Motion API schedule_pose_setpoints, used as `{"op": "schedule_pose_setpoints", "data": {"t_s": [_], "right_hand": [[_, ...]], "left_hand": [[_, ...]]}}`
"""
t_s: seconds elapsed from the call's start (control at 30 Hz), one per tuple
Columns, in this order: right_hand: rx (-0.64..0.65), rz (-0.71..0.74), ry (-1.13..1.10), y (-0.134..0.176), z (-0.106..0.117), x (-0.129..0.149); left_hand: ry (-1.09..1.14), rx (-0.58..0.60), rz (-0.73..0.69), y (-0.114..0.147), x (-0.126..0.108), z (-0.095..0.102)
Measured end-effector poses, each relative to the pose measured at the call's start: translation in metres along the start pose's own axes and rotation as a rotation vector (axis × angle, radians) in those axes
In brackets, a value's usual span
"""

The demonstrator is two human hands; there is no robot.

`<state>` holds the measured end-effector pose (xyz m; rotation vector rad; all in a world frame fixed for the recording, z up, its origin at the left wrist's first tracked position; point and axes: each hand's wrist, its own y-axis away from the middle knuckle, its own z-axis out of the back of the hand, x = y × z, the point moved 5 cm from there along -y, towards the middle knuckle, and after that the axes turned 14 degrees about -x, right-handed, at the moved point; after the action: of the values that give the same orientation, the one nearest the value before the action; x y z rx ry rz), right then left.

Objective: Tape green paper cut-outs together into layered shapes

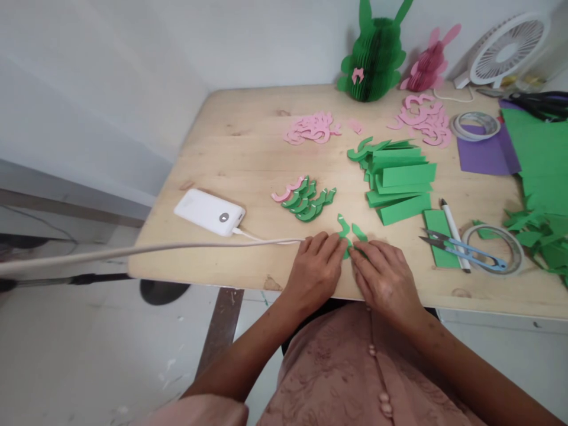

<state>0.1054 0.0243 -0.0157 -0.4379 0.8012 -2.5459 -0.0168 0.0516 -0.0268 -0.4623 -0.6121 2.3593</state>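
At the table's front edge, my left hand (316, 264) and my right hand (384, 273) lie close together over a small curved green paper cutout (343, 223). Its two upper tips stick out beyond my fingers, and the lower part is mostly hidden. My left fingers are bent and pressed together on its left side; my right fingertips press on its right side. Just beyond the left hand is a stack of similar green cutouts (306, 207) with whitish patches and a pink cutout (287, 190) at its edge.
A cable runs past my left hand to a white power bank (210, 212). Folded green strips (402, 177), pink cutouts (313, 128), blue thread snips (470, 251), a pen (454, 234) and tape rolls (517, 254) lie about. Behind stand paper rabbits (375, 56) and a fan (508, 53).
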Motion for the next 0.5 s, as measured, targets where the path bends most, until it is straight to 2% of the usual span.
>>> {"op": "schedule_pose_setpoints", "data": {"t_s": [0.2, 0.37, 0.5], "right_hand": [[0.021, -0.003, -0.003, -0.001, 0.000, 0.000], [0.028, -0.012, -0.005, 0.000, 0.000, -0.001], [0.034, -0.005, 0.005, 0.001, 0.000, -0.001]], "left_hand": [[0.036, 0.012, 0.023, 0.001, 0.002, -0.002], [0.160, -0.090, 0.133, 0.002, 0.011, 0.002], [0.171, -0.100, 0.134, 0.002, 0.012, 0.003]]}}
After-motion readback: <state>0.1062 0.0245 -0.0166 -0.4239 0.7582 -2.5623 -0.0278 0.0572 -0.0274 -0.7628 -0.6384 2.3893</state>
